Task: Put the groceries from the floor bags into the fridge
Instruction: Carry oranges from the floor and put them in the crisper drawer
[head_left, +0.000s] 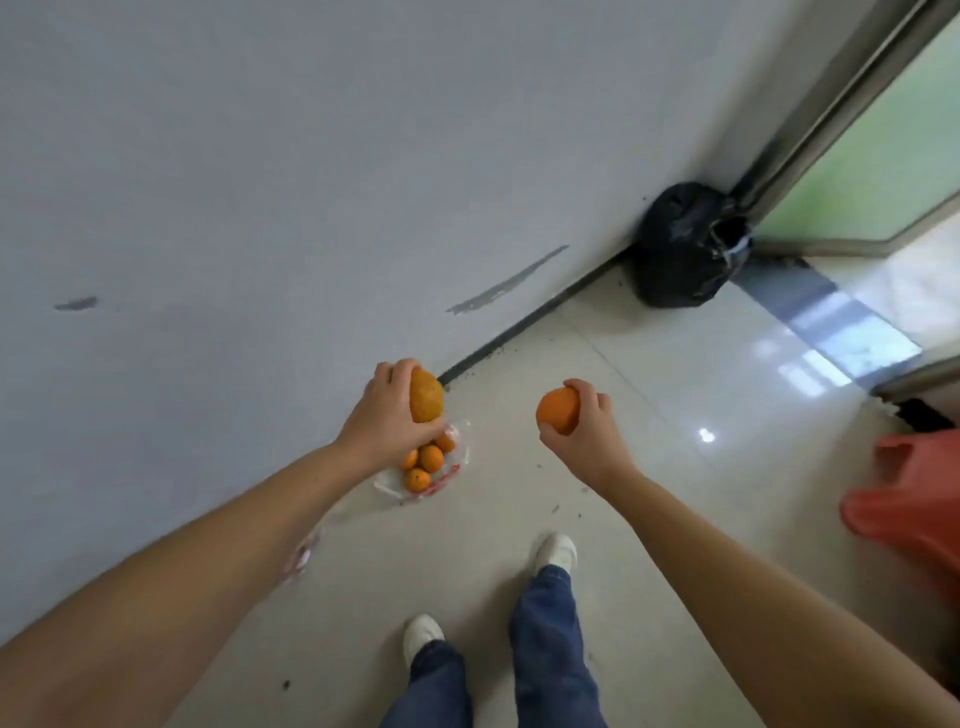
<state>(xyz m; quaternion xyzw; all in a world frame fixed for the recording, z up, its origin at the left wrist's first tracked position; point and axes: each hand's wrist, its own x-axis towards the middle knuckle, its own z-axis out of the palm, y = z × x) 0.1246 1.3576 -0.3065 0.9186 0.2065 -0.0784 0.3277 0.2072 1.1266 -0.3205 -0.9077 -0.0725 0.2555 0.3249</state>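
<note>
Gripping 1 orange each: left hand (382, 415), right hand (589, 434).

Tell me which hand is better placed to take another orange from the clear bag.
Left, probably: the left hand is directly above the clear bag; the right hand is off to its side. Both already hold fruit.

Oranges (423, 462) in bag (457, 470) on floor (649, 415), beside wall (260, 182).
</note>
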